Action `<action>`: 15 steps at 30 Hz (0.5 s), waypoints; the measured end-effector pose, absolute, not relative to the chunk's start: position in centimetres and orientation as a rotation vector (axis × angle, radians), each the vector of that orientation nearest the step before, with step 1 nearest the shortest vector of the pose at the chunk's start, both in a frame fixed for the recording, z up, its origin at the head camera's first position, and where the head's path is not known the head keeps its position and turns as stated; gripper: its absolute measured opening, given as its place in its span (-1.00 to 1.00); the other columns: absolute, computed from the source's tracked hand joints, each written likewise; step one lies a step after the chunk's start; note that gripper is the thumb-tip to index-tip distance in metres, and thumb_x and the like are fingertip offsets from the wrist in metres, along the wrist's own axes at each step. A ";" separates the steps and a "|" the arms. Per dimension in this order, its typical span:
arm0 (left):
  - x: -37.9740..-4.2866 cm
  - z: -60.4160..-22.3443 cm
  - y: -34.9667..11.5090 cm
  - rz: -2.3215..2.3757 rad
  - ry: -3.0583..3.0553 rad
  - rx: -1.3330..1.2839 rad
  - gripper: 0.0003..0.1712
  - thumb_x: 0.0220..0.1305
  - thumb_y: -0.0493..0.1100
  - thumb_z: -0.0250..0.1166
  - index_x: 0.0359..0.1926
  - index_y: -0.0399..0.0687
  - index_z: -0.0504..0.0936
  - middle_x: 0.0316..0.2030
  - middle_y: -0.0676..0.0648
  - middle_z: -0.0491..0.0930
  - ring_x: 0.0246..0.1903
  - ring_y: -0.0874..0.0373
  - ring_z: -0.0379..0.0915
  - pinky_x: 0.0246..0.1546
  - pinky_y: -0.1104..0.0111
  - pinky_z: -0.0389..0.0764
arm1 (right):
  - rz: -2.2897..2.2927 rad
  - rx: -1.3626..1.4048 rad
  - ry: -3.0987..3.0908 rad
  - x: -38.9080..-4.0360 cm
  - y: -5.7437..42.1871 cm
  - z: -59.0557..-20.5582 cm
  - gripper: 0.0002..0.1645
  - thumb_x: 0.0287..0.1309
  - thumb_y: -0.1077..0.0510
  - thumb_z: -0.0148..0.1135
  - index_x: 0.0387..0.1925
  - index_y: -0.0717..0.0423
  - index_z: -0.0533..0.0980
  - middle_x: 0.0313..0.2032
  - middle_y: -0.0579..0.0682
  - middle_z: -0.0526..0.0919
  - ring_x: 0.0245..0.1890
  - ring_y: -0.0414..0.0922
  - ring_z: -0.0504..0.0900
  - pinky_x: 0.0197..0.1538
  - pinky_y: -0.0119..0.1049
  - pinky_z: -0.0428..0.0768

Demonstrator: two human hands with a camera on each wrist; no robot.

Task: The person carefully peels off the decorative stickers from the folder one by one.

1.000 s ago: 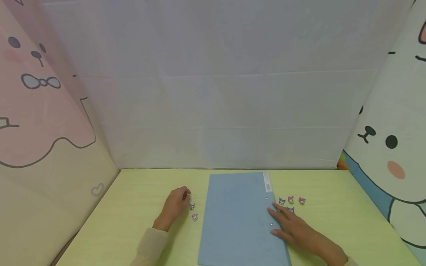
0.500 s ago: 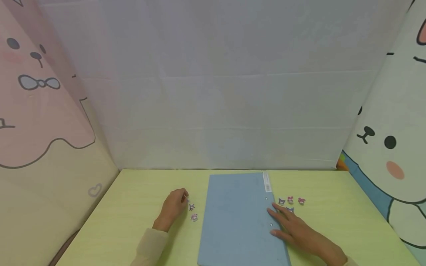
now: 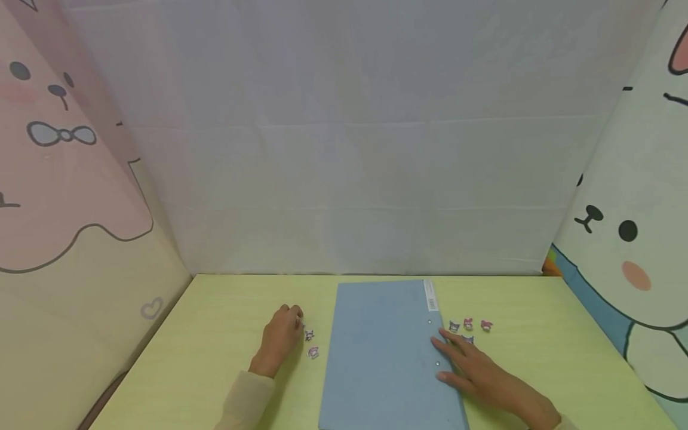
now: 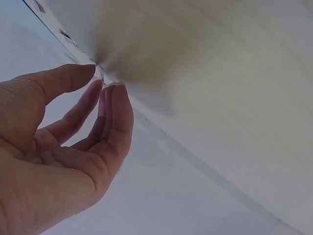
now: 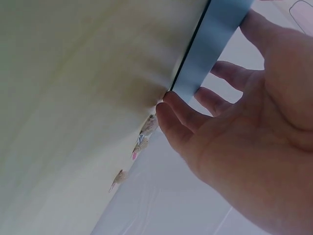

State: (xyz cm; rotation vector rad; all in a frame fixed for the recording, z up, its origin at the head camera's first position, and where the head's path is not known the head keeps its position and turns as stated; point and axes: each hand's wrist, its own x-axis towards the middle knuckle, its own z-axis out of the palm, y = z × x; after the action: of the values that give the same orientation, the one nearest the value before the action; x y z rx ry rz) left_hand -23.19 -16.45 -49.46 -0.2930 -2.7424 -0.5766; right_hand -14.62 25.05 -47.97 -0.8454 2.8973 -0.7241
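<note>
A blue file folder (image 3: 381,358) with a barcode label and two metal rivets lies flat on the table. My right hand (image 3: 481,373) rests spread on its right edge; in the right wrist view some fingertips sit on top and others reach down beside its spine (image 5: 203,49). Left of the folder, my left hand (image 3: 279,340) pinches a small cartoon piece (image 4: 101,76) at the tabletop, mostly hidden by thumb and fingers. Nearest to that hand are a dark-and-white cartoon piece (image 3: 309,335) and a pinkish cartoon piece (image 3: 313,353).
Several more small cartoon pieces, among them a purple one (image 3: 454,326) and a pink one (image 3: 486,326), lie right of the folder. The pale yellow table (image 3: 226,298) ends at a white curtain (image 3: 344,179), with cartoon-print cloths on both sides.
The left fingertips have shifted slightly left and down, away from the folder, staying at the small piece. My right hand keeps its place on the folder.
</note>
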 end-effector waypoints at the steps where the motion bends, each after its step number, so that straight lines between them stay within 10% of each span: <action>1: -23.2 -49.5 -16.4 -0.575 -2.742 -0.287 -0.86 0.17 -0.46 0.34 -0.24 -0.28 0.65 -0.38 -0.12 0.51 -0.43 0.06 0.43 -0.52 0.20 0.55 | -0.729 -0.847 2.895 -14.6 25.1 -47.9 -0.23 0.44 -0.19 0.19 0.46 0.18 0.35 0.44 0.29 0.30 0.35 0.32 0.38 0.22 0.30 0.45; 15: -22.1 -49.1 -14.9 -0.705 -2.678 -0.389 -0.84 0.19 -0.43 0.38 -0.18 -0.31 0.64 -0.28 -0.19 0.53 -0.34 0.01 0.45 -0.46 0.25 0.54 | -0.832 -0.771 2.808 -14.8 25.2 -47.4 -0.17 0.42 -0.26 0.16 0.48 0.17 0.32 0.48 0.26 0.25 0.40 0.32 0.31 0.26 0.30 0.42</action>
State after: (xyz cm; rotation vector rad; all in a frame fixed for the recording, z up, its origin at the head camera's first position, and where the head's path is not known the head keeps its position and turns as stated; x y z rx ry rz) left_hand -22.06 -14.92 -49.14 -0.3886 -2.6781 -0.7055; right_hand -14.80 25.24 -47.44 -0.7712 2.8084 -0.8323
